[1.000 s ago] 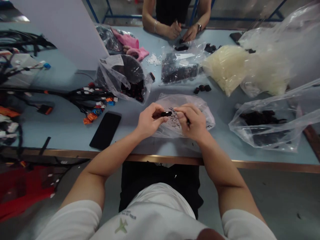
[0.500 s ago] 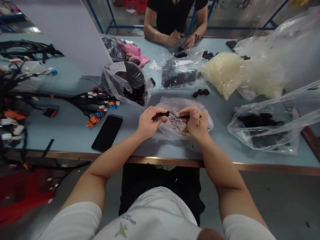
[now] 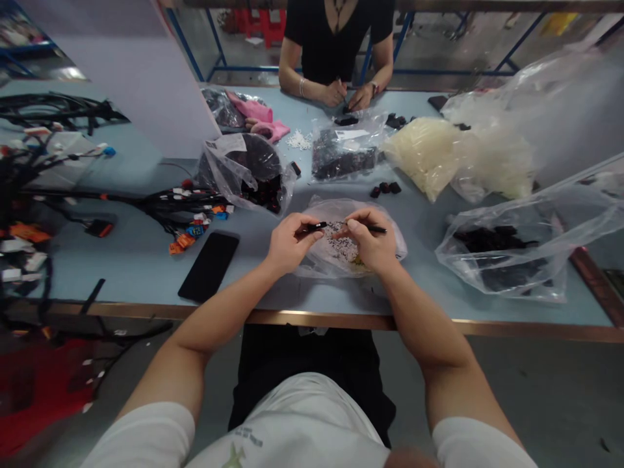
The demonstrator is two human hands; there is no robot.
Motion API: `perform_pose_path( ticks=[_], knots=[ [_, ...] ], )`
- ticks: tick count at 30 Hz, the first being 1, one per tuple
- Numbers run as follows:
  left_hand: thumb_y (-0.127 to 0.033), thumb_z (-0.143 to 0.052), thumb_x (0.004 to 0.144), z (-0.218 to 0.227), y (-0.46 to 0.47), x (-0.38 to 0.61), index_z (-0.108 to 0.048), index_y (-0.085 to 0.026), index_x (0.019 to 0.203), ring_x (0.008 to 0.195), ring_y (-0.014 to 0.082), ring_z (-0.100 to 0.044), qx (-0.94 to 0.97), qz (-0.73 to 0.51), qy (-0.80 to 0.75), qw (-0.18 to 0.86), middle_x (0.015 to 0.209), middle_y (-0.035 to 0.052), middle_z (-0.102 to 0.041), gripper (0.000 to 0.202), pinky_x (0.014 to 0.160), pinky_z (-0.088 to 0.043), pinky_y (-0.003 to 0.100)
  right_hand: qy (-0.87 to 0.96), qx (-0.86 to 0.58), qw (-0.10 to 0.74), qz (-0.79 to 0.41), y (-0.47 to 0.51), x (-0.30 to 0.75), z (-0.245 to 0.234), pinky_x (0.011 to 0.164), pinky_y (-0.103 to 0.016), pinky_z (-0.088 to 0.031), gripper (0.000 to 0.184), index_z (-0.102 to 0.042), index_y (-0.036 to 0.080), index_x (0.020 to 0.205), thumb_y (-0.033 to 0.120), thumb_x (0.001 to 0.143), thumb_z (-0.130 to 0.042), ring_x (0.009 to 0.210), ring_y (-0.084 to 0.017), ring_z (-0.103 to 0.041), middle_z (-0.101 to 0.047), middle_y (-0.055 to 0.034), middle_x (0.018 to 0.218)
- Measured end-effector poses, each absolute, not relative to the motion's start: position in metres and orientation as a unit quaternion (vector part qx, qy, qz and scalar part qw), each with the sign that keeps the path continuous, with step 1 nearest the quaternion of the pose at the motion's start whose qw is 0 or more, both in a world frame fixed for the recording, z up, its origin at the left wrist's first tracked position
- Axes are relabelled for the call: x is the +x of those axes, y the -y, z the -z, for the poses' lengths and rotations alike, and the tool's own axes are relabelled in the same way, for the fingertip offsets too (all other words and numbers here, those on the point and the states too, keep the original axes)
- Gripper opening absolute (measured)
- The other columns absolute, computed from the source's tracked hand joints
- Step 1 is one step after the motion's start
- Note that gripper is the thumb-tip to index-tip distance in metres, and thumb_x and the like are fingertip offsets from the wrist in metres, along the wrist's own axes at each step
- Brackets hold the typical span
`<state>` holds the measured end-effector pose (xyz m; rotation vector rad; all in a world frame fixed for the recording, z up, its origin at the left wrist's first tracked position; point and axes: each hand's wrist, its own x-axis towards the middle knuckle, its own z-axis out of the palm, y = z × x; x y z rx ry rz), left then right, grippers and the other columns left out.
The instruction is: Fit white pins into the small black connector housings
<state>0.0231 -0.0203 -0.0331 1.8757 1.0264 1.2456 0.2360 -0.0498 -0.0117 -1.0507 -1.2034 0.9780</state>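
My left hand (image 3: 288, 243) is closed on a small black connector (image 3: 315, 227), held above a clear plastic bag of tiny parts (image 3: 341, 250) on the blue table. My right hand (image 3: 366, 240) is closed round a thin black pick tool (image 3: 374, 229) whose shaft sticks out to the right. The two hands almost meet over the bag, fingertips pointing at the connector.
A black phone (image 3: 208, 265) lies left of my hands, beside a wire harness with coloured plugs (image 3: 185, 214). Bags of black parts (image 3: 492, 250) (image 3: 346, 153) (image 3: 253, 172) and a bag of cream parts (image 3: 429, 156) ring the workspace. A person in black works opposite (image 3: 336, 91). The table edge (image 3: 312, 318) runs close to me.
My right hand turned so the black tool now sticks out to the right. The camera tilted up a little, so more of the person opposite shows.
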Motion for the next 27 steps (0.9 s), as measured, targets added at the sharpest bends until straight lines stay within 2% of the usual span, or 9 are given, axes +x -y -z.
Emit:
perform_pose_path(
  ticks=[3,5,10,19,27],
  knots=[
    [-0.033,-0.084,0.091,0.033,0.020,0.025,-0.075,-0.021,0.109,0.091,0.0191,-0.080,0.704,-0.472,-0.394,0.355,0.101,0.0060,-0.082,0.023,0.084,-0.066,0.032,0.507,-0.430,0.605,-0.438,0.050,0.236,0.016,0.077,-0.041,-0.070,0.030,-0.069,0.026,0.095,0.052,0.088,-0.080,0.071,-0.020,-0.079,-0.077,0.0016,0.079],
    [-0.033,-0.085,0.090,0.033,0.021,0.027,-0.075,-0.021,0.108,0.090,0.0185,-0.081,0.696,-0.471,-0.388,0.379,0.101,0.0059,-0.083,0.024,0.084,-0.066,0.031,0.525,-0.427,0.606,-0.417,0.053,0.236,0.013,0.078,-0.040,-0.069,0.027,-0.070,0.025,0.093,0.049,0.087,-0.081,0.078,-0.021,-0.081,-0.080,-0.0002,0.082],
    [-0.038,-0.088,0.087,0.033,0.023,0.028,-0.077,-0.021,0.107,0.094,0.0197,-0.082,0.685,-0.478,-0.367,0.409,0.102,0.0053,-0.084,0.028,0.088,-0.066,0.031,0.573,-0.442,0.586,-0.366,0.064,0.232,-0.003,0.069,-0.031,-0.063,0.013,-0.074,0.025,0.085,0.036,0.089,-0.079,0.075,-0.018,-0.078,-0.081,-0.0015,0.082],
    [-0.036,-0.089,0.087,0.031,0.028,0.024,-0.081,-0.023,0.107,0.096,0.0214,-0.083,0.690,-0.470,-0.380,0.400,0.106,0.0051,-0.086,0.025,0.092,-0.068,0.033,0.589,-0.468,0.557,-0.352,0.068,0.229,-0.006,0.058,-0.029,-0.053,0.007,-0.078,0.025,0.084,0.032,0.084,-0.082,0.066,-0.014,-0.067,-0.077,-0.0006,0.079],
    [-0.033,-0.088,0.090,0.028,0.029,0.025,-0.082,-0.023,0.108,0.095,0.0199,-0.084,0.708,-0.464,-0.376,0.376,0.107,0.0043,-0.086,0.022,0.090,-0.068,0.030,0.606,-0.463,0.547,-0.344,0.069,0.229,-0.006,0.059,-0.029,-0.054,0.005,-0.080,0.025,0.087,0.029,0.085,-0.081,0.070,-0.015,-0.070,-0.081,-0.0019,0.086]
  ],
)
